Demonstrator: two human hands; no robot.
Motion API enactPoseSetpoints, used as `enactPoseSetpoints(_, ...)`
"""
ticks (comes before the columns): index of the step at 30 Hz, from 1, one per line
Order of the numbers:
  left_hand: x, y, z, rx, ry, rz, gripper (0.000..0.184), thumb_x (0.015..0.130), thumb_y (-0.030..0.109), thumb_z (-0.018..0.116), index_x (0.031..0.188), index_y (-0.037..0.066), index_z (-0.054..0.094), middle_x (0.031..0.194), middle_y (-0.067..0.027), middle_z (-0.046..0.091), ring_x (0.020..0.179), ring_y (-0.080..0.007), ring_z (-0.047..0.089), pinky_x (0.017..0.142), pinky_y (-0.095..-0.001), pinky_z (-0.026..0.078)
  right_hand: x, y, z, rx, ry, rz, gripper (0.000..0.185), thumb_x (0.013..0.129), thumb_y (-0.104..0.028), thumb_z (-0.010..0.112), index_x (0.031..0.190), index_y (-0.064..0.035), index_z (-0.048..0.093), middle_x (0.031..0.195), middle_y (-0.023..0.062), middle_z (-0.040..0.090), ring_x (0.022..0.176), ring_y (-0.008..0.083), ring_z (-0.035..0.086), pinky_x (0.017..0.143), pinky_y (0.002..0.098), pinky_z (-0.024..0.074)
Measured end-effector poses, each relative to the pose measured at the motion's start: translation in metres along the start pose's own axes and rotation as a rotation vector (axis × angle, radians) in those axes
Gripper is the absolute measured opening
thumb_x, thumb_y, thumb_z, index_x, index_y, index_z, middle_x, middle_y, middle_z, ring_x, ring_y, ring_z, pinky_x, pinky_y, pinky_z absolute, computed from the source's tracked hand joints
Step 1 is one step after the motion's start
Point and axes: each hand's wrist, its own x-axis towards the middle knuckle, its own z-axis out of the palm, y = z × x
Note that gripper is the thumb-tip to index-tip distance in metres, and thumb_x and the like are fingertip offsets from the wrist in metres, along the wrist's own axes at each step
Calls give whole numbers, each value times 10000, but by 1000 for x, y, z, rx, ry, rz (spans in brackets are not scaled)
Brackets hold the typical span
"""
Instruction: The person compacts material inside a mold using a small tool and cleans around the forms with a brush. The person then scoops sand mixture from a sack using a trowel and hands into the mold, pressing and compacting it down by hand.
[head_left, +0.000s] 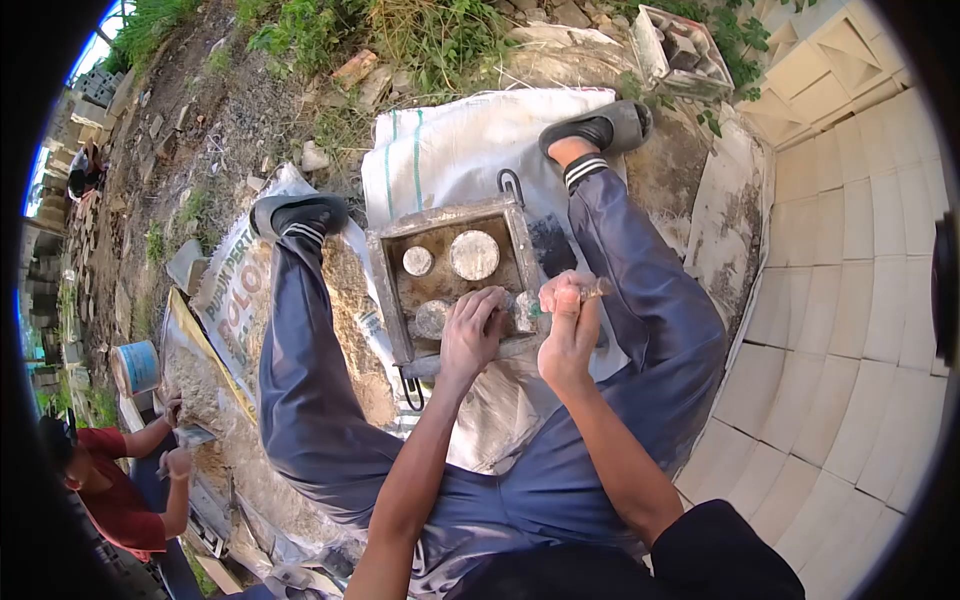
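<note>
Between my legs stands a square mould box (pixel 383 290) with wire loops at two corners. Several round plugs rise inside it, among them a large pale plug (pixel 474 256) and a smaller plug (pixel 418 262). My left hand (pixel 473 335) lies over the near side of the box, fingers stretched forward beside a grey plug (pixel 432 319); it seems to hold nothing. At the near right corner my right hand (pixel 568 328) is closed in a fist. A small brownish end sticks out of that fist, but what it belongs to is hidden.
White woven sacks (pixel 450 150) lie under the box and my feet. Stacked pale blocks (pixel 820 330) form a wall on the right. A crate of rubble (pixel 683 58) stands at the back. To the left are a co-worker (pixel 125 485) holding a trowel and a bucket (pixel 137 368).
</note>
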Motion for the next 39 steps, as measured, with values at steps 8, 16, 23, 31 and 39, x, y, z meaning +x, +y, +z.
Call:
enactPoseSetpoints(8, -6, -4, -4, 333, -46, -74, 326, 800, 186, 616, 1078, 17, 626, 1066, -112, 648, 1195, -333, 497, 1146, -563, 113, 14, -6, 5, -12, 10, 20, 264, 1036, -271, 386, 928, -40, 452, 792, 24, 443, 714, 114, 395, 671, 273, 374)
enactPoseSetpoints(16, -1, -12, -11, 111, -319, -74, 163, 775, 152, 632, 910, 77, 684, 909, -47, 669, 1040, -237, 577, 1137, -546, 130, 37, 8, 10, -177, -79, -17, 261, 1014, -238, 416, 929, 1, 478, 773, 117, 492, 684, 183, 474, 662, 333, 415)
enactPoseSetpoints(23, -1, -5, -8, 295, -38, -63, 309, 778, 228, 654, 1029, 48, 638, 1113, -103, 603, 1146, -293, 516, 1140, -578, 111, 11, 38, -3, -122, -57, -196, 284, 1024, -266, 403, 922, -12, 477, 699, 71, 486, 611, 158, 430, 585, 325, 391)
enactPoseSetpoints(31, 5, -2, -20, 199, -338, -23, 148, 776, 131, 610, 903, 102, 679, 878, -45, 654, 1024, -263, 569, 1113, -580, 160, -1, 23, -5, -31, 44, -170, 294, 1028, -269, 412, 880, -21, 468, 701, 39, 478, 631, 127, 430, 586, 301, 383)
enactPoseSetpoints(39, 0, -10, -37, 183, -232, -98, 327, 701, 262, 775, 989, 142, 678, 1169, -50, 590, 1228, -276, 462, 1150, -563, 126, 4, 19, -5, -163, 106, -196, 354, 1022, -223, 410, 727, -31, 455, 657, 25, 475, 624, 97, 433, 567, 270, 370)
